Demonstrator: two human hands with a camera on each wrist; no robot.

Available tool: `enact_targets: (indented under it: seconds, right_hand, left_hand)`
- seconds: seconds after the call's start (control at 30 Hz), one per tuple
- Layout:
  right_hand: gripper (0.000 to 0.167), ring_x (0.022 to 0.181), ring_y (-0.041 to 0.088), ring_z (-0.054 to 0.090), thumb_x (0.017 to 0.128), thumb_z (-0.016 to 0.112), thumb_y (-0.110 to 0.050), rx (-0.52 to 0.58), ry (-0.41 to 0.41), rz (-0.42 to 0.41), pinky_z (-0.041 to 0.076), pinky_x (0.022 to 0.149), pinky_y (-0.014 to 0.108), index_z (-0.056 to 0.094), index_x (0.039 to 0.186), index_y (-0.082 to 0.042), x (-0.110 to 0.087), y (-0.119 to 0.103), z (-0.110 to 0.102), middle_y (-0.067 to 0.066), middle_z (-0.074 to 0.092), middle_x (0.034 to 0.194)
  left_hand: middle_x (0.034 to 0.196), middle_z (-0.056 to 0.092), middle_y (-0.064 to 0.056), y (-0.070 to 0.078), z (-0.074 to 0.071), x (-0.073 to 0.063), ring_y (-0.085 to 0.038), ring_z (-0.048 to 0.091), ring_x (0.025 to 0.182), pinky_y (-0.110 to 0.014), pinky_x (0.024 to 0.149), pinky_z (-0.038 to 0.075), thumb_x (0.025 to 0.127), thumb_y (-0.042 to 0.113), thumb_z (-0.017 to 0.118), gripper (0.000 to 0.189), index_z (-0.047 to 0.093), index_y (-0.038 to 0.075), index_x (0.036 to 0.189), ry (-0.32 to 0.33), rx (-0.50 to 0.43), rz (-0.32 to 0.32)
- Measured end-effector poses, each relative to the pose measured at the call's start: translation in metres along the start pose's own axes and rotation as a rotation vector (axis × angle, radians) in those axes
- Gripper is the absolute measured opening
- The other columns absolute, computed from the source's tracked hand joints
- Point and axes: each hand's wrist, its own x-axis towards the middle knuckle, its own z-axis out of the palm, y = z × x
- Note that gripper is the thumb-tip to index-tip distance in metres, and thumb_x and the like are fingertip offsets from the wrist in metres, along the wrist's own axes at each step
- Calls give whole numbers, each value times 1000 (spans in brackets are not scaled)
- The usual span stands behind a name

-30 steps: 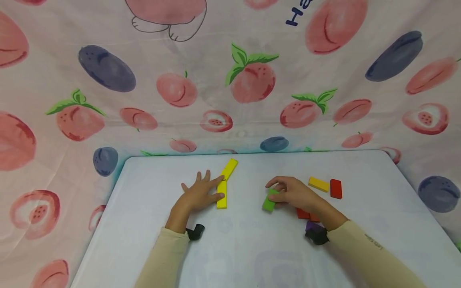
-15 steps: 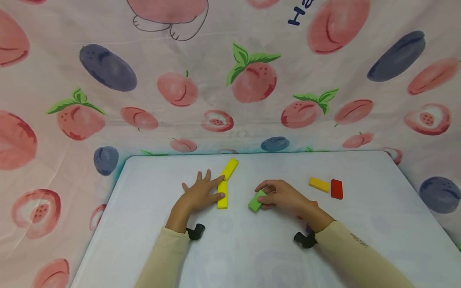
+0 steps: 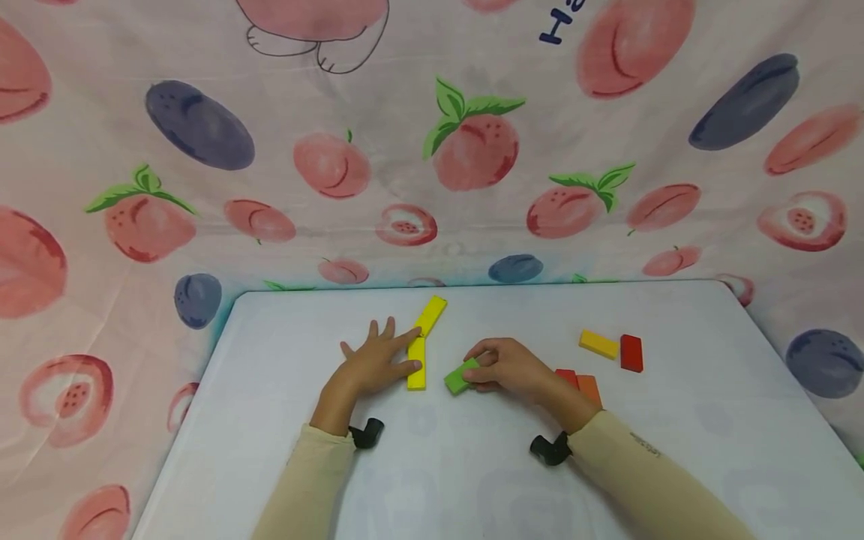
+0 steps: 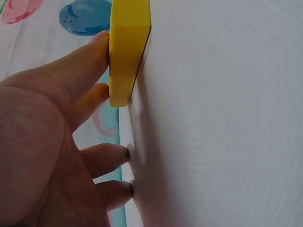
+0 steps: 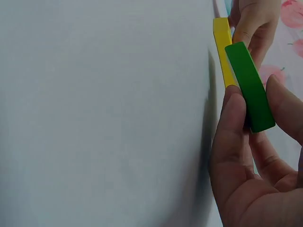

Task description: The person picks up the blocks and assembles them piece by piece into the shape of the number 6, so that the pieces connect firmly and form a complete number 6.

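Two yellow blocks lie end to end on the table in the head view, the nearer one (image 3: 416, 381) straight and the farther one (image 3: 433, 313) slanting off to the right. My left hand (image 3: 370, 367) rests beside them with fingers spread; its thumb and index fingertips touch their left side. In the left wrist view a yellow block (image 4: 128, 52) meets two fingertips. My right hand (image 3: 513, 367) pinches a green block (image 3: 459, 378) between thumb and fingers, a short way right of the nearer yellow block. The right wrist view shows that green block (image 5: 251, 90) tilted in the fingers.
Near my right forearm lie a red block (image 3: 565, 376) and an orange block (image 3: 589, 388), partly covered by the arm. Farther right are a yellow-orange block (image 3: 598, 344) and another red block (image 3: 631, 353). A fruit-printed cloth (image 3: 452, 217) rises behind the white table (image 3: 324, 307).
My right hand has moved left with the green block, bringing it closer to the yellow blocks and turning it flatter. The left hand and the yellow blocks have stayed in place.
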Motion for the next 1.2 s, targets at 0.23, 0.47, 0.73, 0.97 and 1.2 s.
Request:
enact_targets:
  seconds: [0.23, 0.47, 0.73, 0.97, 1.2]
  right_hand:
    - [36, 77, 19, 74, 86, 84, -22, -32, -12, -5, 62, 75, 29, 71, 116, -8, 3, -3, 6, 9, 75, 93]
    - [35, 74, 19, 74, 85, 85, -22, -95, -7, -49, 62, 74, 30, 73, 115, -9, 8, -6, 14, 6, 75, 88]
    - [29, 68, 15, 70, 81, 88, -26, -238, 45, -78, 57, 67, 27, 76, 106, -16, 16, -5, 18, 3, 68, 85]
    - [29, 60, 17, 64, 79, 90, -30, -328, 50, -81, 47, 60, 26, 78, 103, -21, 21, -4, 19, 4, 61, 74]
    - [27, 56, 19, 62, 80, 89, -31, -382, 33, -76, 44, 59, 27, 77, 102, -22, 21, -8, 18, 5, 60, 69]
  left_hand:
    - [172, 13, -15, 2, -1, -1, -46, -2, 158, -89, 104, -5, 96, 55, 63, 66, 38, 43, 156, 0, 5, 2]
    - [172, 14, -15, 2, -1, -2, -46, -2, 158, -89, 104, -5, 96, 54, 63, 66, 39, 42, 156, 2, 5, -4]
    - [171, 14, -16, 3, -1, -2, -46, -1, 158, -89, 104, -4, 96, 54, 63, 66, 39, 41, 156, 6, 14, 1]
    - [171, 15, -15, 3, 0, -3, -46, -1, 158, -89, 105, -4, 96, 53, 63, 65, 40, 41, 156, 7, 18, -10]
    - [171, 15, -15, 3, 1, -1, -46, 0, 158, -89, 104, -4, 96, 54, 63, 65, 40, 42, 156, 6, 22, -6]
